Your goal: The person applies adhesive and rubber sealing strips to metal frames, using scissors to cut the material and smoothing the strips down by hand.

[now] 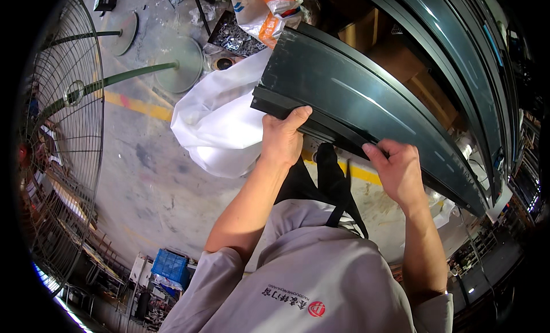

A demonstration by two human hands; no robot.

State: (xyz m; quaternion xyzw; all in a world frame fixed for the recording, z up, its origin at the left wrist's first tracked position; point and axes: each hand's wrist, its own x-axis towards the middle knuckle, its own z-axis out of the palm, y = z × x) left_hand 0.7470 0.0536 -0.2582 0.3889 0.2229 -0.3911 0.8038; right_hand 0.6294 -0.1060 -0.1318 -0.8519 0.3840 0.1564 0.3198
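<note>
A long dark grey metal panel (344, 92) with raised strips along its sides slants from the upper middle to the right in front of me. Its near side has a black edge strip (275, 102). My left hand (283, 137) grips this strip near the panel's left end, thumb on top and fingers hidden underneath. Farther along the same side, my right hand (398, 170) is closed on the strip with bent fingers, the thumb lying along it. Both hands hold the one panel.
White sheeting (220, 121) bulges beside the panel's left end. More long dark profiles (452, 64) and cardboard boxes (429, 98) are beyond it. A caged fan (69, 104), round metal bases (180, 64), a tray of small metal parts (235, 38) and a blue crate (171, 267) stand around.
</note>
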